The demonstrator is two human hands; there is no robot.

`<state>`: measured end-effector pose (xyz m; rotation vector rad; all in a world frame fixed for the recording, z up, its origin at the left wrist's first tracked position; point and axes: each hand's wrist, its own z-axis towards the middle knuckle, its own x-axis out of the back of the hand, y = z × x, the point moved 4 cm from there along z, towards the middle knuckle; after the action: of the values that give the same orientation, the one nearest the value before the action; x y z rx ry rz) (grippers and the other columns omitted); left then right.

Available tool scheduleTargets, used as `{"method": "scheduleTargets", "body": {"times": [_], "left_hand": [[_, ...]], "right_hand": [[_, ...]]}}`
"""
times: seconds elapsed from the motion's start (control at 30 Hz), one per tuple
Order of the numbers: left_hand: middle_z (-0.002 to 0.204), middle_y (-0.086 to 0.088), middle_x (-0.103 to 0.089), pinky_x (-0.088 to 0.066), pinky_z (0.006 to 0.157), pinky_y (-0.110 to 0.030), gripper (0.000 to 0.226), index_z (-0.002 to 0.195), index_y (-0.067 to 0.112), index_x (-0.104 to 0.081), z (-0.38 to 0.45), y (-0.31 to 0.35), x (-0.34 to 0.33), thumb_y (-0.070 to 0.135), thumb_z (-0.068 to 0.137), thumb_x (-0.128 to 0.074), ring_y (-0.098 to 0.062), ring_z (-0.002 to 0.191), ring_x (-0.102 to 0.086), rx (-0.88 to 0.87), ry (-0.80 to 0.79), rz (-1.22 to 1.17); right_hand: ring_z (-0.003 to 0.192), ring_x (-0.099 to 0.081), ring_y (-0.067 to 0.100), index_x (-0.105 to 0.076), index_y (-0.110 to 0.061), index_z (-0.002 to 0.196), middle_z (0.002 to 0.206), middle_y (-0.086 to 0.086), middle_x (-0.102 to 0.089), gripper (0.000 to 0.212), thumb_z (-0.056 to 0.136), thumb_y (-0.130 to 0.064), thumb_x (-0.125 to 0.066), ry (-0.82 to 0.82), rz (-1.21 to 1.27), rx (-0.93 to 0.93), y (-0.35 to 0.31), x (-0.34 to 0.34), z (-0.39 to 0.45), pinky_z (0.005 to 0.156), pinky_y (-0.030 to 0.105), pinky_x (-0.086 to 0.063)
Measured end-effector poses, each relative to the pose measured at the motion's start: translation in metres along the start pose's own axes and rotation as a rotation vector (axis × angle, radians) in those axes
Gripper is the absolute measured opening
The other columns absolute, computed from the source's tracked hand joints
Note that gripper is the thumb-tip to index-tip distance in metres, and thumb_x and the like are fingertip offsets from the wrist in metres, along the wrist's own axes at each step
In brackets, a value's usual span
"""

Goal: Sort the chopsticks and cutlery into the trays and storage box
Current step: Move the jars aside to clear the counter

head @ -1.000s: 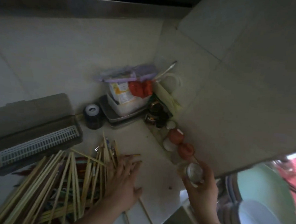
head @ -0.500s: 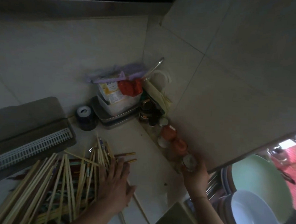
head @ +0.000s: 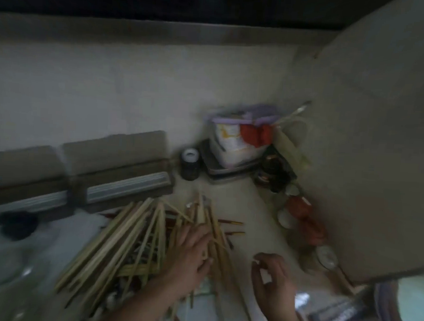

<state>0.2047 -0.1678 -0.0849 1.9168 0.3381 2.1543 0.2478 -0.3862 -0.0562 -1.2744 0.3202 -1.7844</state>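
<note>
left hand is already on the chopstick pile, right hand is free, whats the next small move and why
Probably bring the right hand, which hovers empty beside the pile, over to the light wooden chopsticks under the left hand and gather a bundle. They lie loose and crossed, and the trays wait just behind.

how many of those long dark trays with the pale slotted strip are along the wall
2. One dark tray lies nearer the corner, beside the small jar; the other tray lies left of it, running off the frame. More may be out of view.

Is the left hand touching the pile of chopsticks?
Touching. The head view shows the left hand lying flat on the chopsticks, fingers spread over them.
</note>
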Motion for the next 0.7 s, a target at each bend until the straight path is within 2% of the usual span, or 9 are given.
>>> {"method": "scheduleTargets", "body": {"times": [0.1, 0.2, 0.3, 0.4, 0.47, 0.57, 0.63, 0.7], "left_hand": [[0.141, 0.005, -0.044, -0.038, 0.109, -0.043, 0.053, 0.137, 0.028, -0.046, -0.038, -0.041, 0.032, 0.047, 0.088, -0.051, -0.023, 0.130, -0.038, 0.131, 0.072, -0.087], [0.140, 0.004, -0.047, -0.041, 0.106, -0.043, 0.044, 0.132, 0.026, -0.052, -0.088, -0.082, 0.060, 0.039, 0.090, -0.052, -0.022, 0.129, -0.041, 0.253, 0.164, -0.095], [0.134, 0.004, -0.051, -0.040, 0.103, -0.038, 0.038, 0.126, 0.023, -0.057, -0.135, -0.110, 0.087, 0.029, 0.089, -0.052, -0.022, 0.122, -0.047, 0.292, 0.300, -0.095], [0.126, 0.001, -0.058, -0.042, 0.098, -0.039, 0.038, 0.123, 0.023, -0.060, -0.177, -0.132, 0.107, 0.020, 0.085, -0.056, -0.025, 0.114, -0.052, 0.362, 0.456, -0.046], [0.123, -0.001, -0.059, -0.041, 0.097, -0.039, 0.037, 0.120, 0.022, -0.062, -0.202, -0.143, 0.117, 0.021, 0.084, -0.057, -0.027, 0.111, -0.053, 0.452, 0.524, 0.014], [0.123, -0.002, -0.058, -0.040, 0.089, -0.040, 0.045, 0.121, 0.023, -0.057, -0.235, -0.154, 0.128, 0.033, 0.077, -0.060, -0.031, 0.108, -0.052, 0.643, 0.508, 0.121], [0.125, -0.001, -0.057, -0.039, 0.087, -0.041, 0.051, 0.121, 0.021, -0.059, -0.252, -0.163, 0.133, 0.039, 0.073, -0.060, -0.031, 0.108, -0.051, 0.749, 0.498, 0.134], [0.125, -0.001, -0.056, -0.039, 0.086, -0.040, 0.054, 0.120, 0.019, -0.061, -0.261, -0.170, 0.135, 0.043, 0.071, -0.059, -0.030, 0.107, -0.051, 0.779, 0.486, 0.137]], "right_hand": [[0.078, -0.056, 0.007, -0.060, -0.028, 0.094, 0.086, -0.012, -0.056, 0.013, 0.083, -0.022, -0.056, -0.201, 0.153, 0.097, -0.054, -0.056, 0.023, 0.068, 0.018, -0.044], [0.082, -0.057, 0.005, -0.058, -0.033, 0.099, 0.090, -0.009, -0.062, 0.018, 0.084, -0.025, -0.053, -0.403, 0.210, 0.203, -0.114, -0.107, 0.030, 0.071, 0.017, -0.045], [0.089, -0.058, 0.004, -0.058, -0.033, 0.108, 0.099, -0.007, -0.064, 0.022, 0.087, -0.029, -0.052, -0.564, 0.239, 0.325, -0.170, -0.151, 0.023, 0.077, 0.014, -0.045], [0.100, -0.057, 0.008, -0.058, -0.031, 0.114, 0.107, -0.007, -0.064, 0.027, 0.088, -0.032, -0.052, -0.711, 0.229, 0.457, -0.214, -0.191, 0.012, 0.087, 0.021, -0.046], [0.107, -0.056, 0.011, -0.058, -0.029, 0.119, 0.115, -0.007, -0.063, 0.033, 0.087, -0.033, -0.053, -0.804, 0.211, 0.509, -0.239, -0.215, 0.004, 0.093, 0.025, -0.046], [0.109, -0.056, 0.015, -0.056, -0.025, 0.125, 0.122, -0.004, -0.059, 0.042, 0.083, -0.032, -0.053, -0.900, 0.210, 0.573, -0.273, -0.240, -0.011, 0.093, 0.030, -0.048], [0.110, -0.056, 0.017, -0.054, -0.027, 0.125, 0.124, -0.003, -0.057, 0.043, 0.082, -0.031, -0.054, -0.920, 0.191, 0.580, -0.291, -0.254, -0.017, 0.092, 0.031, -0.049], [0.114, -0.053, 0.019, -0.052, -0.029, 0.126, 0.125, -0.001, -0.054, 0.044, 0.082, -0.035, -0.050, -0.891, 0.162, 0.533, -0.304, -0.268, -0.015, 0.094, 0.032, -0.047]]}}
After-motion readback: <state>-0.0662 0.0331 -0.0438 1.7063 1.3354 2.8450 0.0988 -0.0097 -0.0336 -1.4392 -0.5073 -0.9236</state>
